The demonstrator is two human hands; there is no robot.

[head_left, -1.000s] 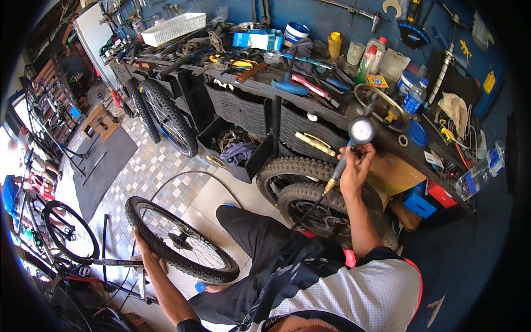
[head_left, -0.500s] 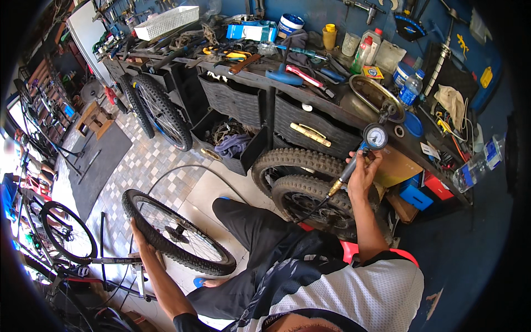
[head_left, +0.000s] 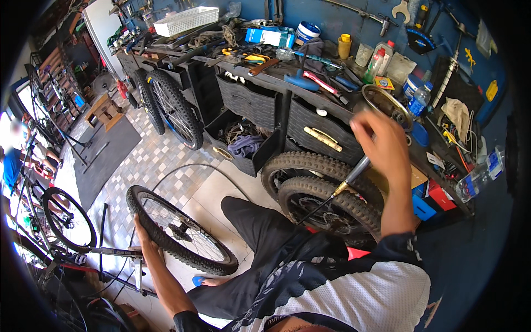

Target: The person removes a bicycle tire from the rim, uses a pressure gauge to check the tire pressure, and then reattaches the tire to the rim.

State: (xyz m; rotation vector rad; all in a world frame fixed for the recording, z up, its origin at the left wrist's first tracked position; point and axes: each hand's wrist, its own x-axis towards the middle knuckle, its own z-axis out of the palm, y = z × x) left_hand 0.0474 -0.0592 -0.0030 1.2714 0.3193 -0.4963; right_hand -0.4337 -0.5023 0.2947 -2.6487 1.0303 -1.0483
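My left hand (head_left: 145,235) grips the outer tread of a bicycle wheel (head_left: 134,199), which leans at a slant over the floor in front of my legs. The wheel's knobby black tire, spokes and hub cassette (head_left: 181,229) are visible. Raised near the bench edge, my right hand (head_left: 384,146) is closed around a tire inflator, slightly smeared by motion. Below the hand show the inflator's grey barrel (head_left: 357,170) and brass fitting (head_left: 340,188), with a black hose running down toward my lap. My hand hides its round gauge.
A cluttered workbench (head_left: 287,88) holds tools, bottles and a white basket (head_left: 187,22). Two knobby wheels (head_left: 323,193) lean against its drawers, one of which stands open. At left are a bicycle in a repair stand (head_left: 119,252), a wooden stool (head_left: 105,112) and another person (head_left: 14,166).
My right hand has turned and risen with the inflator, so its gauge no longer shows. My left hand stays on the wheel. The whole view has shifted slightly.
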